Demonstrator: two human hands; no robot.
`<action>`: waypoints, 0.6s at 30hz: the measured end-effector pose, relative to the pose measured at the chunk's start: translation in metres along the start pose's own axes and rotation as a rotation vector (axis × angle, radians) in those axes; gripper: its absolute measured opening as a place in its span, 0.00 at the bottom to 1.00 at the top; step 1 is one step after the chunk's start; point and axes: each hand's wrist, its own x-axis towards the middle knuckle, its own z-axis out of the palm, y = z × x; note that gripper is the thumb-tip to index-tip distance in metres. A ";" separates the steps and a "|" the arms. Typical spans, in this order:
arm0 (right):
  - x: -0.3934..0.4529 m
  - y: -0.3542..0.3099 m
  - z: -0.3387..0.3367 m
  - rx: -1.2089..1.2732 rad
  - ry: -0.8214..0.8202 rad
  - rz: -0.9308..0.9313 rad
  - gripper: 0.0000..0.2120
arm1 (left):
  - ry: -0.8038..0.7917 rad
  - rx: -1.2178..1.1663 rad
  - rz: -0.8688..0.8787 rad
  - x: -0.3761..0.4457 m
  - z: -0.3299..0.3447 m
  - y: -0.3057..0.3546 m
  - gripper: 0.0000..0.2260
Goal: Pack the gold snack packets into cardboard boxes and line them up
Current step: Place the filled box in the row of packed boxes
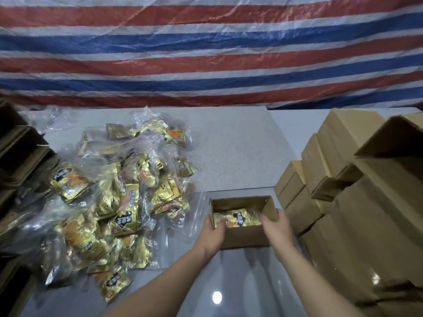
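Observation:
An open cardboard box (246,235) sits on the table in front of me, with gold snack packets (238,218) lying inside it. My left hand (214,234) grips the box's left wall, its fingers curled over the edge into the box. At the right wall, my right hand (275,229) holds on with fingers over the rim. A heap of gold packets (119,209) in clear plastic wrap lies to the left.
Stacked closed cardboard boxes (320,165) fill the right side, with an open one (393,143) on top. Dark cardboard boxes (20,152) stand at the left edge. A striped tarp (206,53) hangs behind the grey table (229,145).

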 end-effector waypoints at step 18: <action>0.209 -0.077 0.050 0.077 0.029 -0.178 0.13 | 0.136 0.059 0.140 0.206 0.002 0.096 0.30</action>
